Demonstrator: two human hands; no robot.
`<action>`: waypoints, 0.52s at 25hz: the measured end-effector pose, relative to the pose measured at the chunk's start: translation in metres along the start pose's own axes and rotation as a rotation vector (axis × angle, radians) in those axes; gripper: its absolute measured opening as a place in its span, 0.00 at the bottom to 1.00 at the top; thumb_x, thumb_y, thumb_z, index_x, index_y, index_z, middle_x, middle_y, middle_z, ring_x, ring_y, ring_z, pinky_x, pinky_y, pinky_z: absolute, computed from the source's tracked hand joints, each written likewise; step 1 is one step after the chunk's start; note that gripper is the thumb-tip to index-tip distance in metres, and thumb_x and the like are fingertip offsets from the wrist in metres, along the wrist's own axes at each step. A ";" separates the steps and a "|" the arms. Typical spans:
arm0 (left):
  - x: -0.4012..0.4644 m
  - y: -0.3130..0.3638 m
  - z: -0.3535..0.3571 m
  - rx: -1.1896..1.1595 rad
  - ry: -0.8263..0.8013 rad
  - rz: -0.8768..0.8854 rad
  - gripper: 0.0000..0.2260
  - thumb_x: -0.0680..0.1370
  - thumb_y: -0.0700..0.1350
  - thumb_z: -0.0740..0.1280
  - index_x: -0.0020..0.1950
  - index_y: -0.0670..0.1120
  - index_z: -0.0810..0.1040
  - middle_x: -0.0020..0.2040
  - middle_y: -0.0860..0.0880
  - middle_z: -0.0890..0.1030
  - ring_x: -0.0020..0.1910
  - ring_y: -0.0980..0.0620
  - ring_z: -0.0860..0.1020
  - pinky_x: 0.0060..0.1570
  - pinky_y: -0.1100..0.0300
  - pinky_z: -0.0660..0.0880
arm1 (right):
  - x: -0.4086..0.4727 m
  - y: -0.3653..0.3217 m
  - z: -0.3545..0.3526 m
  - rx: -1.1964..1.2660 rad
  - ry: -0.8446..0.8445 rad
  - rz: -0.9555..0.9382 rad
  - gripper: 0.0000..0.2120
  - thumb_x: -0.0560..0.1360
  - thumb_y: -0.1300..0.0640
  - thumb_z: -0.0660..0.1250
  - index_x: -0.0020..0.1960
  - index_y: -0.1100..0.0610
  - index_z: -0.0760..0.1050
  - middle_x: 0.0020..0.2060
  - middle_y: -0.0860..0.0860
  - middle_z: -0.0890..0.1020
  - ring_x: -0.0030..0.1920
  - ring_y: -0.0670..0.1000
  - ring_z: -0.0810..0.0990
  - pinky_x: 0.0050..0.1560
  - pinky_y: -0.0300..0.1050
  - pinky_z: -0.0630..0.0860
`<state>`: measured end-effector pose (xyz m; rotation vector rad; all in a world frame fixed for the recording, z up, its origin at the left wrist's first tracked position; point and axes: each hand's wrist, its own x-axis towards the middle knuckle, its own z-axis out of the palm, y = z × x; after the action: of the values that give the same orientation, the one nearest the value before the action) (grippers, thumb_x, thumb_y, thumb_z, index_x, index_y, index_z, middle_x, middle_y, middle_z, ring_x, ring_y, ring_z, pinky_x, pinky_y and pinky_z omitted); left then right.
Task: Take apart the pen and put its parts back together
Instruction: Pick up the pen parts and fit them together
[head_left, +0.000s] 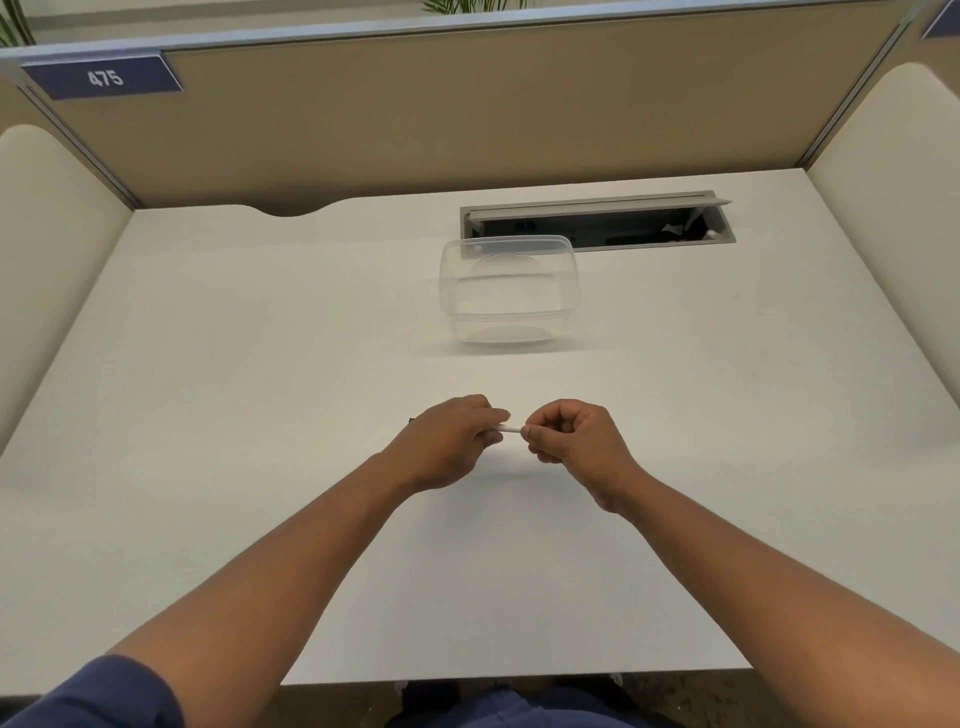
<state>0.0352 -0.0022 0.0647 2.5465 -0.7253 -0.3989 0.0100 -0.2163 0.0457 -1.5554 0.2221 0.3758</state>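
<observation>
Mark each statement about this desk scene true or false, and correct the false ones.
1. Both hands hold the thin white pen between them. True: the left hand and right hand grip it at either end, above the white desk.
2. The clear plastic container holds several pen parts. False: nothing shows inside it.
3. The container sits beyond the hands, near the grey cable tray opening. True.
4. The blue sign on the partition reads 512. False: it reads 475.
5. The person wears long sleeves down to the wrists. False: the forearms are bare; a blue sleeve ends higher up the left arm.
</observation>
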 end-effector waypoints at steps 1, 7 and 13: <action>-0.001 -0.004 -0.004 -0.001 0.016 -0.023 0.14 0.83 0.47 0.63 0.68 0.49 0.77 0.55 0.51 0.80 0.54 0.49 0.77 0.51 0.51 0.75 | 0.001 0.000 -0.003 0.017 0.005 0.007 0.03 0.72 0.63 0.76 0.41 0.59 0.83 0.33 0.54 0.82 0.36 0.51 0.80 0.41 0.43 0.80; -0.013 -0.026 -0.016 -0.133 0.131 -0.123 0.07 0.81 0.46 0.68 0.57 0.51 0.83 0.45 0.53 0.80 0.46 0.51 0.77 0.49 0.51 0.76 | 0.004 -0.001 -0.011 -0.052 0.005 0.004 0.03 0.73 0.62 0.75 0.43 0.60 0.82 0.34 0.54 0.82 0.34 0.52 0.78 0.42 0.51 0.77; -0.005 -0.022 -0.018 -0.060 0.074 -0.049 0.08 0.82 0.46 0.65 0.55 0.51 0.84 0.44 0.53 0.80 0.45 0.52 0.76 0.46 0.51 0.75 | 0.006 -0.007 0.000 -0.587 -0.014 -0.126 0.02 0.74 0.52 0.74 0.43 0.48 0.82 0.36 0.43 0.82 0.36 0.39 0.77 0.34 0.31 0.71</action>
<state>0.0473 0.0231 0.0698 2.5127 -0.6155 -0.3354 0.0184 -0.2156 0.0495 -2.1303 -0.0039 0.3703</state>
